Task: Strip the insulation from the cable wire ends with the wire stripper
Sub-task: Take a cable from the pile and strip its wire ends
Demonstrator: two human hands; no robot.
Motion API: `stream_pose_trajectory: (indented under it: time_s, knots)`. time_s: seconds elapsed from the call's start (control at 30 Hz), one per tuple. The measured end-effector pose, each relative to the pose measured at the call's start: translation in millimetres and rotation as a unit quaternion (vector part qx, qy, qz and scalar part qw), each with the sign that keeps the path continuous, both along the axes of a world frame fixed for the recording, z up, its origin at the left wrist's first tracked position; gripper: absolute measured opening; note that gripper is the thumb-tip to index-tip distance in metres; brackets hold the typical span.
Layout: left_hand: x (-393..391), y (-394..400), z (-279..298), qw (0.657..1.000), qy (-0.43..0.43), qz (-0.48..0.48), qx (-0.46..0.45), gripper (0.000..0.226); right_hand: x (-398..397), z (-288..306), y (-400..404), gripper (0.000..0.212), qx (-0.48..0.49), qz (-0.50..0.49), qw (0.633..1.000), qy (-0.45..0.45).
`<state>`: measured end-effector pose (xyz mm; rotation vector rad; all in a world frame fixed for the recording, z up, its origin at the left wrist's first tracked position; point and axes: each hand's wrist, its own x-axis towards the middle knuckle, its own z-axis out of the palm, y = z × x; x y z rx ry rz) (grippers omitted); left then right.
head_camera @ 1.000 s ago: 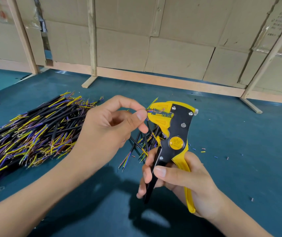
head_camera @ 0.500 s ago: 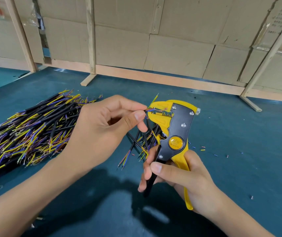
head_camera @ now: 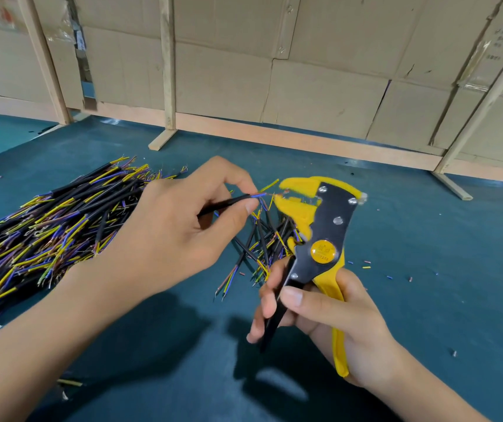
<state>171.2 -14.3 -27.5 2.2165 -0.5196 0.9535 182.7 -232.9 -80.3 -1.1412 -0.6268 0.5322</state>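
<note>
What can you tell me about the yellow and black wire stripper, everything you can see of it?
The wire stripper has a yellow, plastic-looking head and handle, a black metal-looking side plate with silver rivets, a round yellow dial and a second, black handle. It is held off the blue table, head up and tilted left. The right hand grips both handles. Its yellow jaws stand slightly apart, and the bared tip of the cable pinched by the left hand reaches between them.

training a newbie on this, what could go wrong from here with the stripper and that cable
1. The left hand pinches the cable right beside the wire stripper head, so the fingertips could get nipped.
2. Only thin wire ends reach the head; they might slip out or strip unevenly.
</note>
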Motion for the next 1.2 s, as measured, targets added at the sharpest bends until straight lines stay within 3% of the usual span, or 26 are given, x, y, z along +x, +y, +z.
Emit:
stream_pose_trajectory:
  time_s: [0.17, 0.3, 0.37, 0.47, 0.6, 0.8, 0.9, 1.2]
  knots:
    - [-1, -6, -3, 0.999, 0.025, -0.026, -0.014, 0.009, -1, 10, 3, 0.037, 0.043, -0.198, 0.977, -0.063]
    - [-5, -18, -10, 0.998, 0.023, -0.052, 0.014, 0.013, -3, 20, 3, 0.004, 0.042, -0.294, 0.945, -0.139]
    - [-7, -24, -14, 0.997, 0.016, -0.063, 0.028, 0.014, -4, 23, 3, 0.014, 0.042, -0.314, 0.938, -0.144]
    - [-7, -32, -21, 0.996, 0.019, -0.086, 0.025, 0.019, -3, 23, 4, 0.017, 0.047, -0.328, 0.937, -0.114]
    - [-10, -43, -27, 0.992, 0.073, -0.085, -0.058, 0.018, 2, 20, 2, 0.015, 0.035, -0.35, 0.934, -0.053]
    - [-8, -55, -25, 0.932, 0.231, -0.151, -0.236, 0.003, 3, 21, 2, 0.018, 0.007, -0.358, 0.932, -0.048]
    - [-7, -57, -22, 0.901, 0.267, -0.17, -0.297, 0.012, 0, 22, 3, 0.017, 0.006, -0.353, 0.934, -0.052]
    - [-9, -60, -16, 0.868, 0.299, -0.173, -0.356, 0.019, -7, 24, 8, 0.019, 0.029, -0.262, 0.965, -0.022]
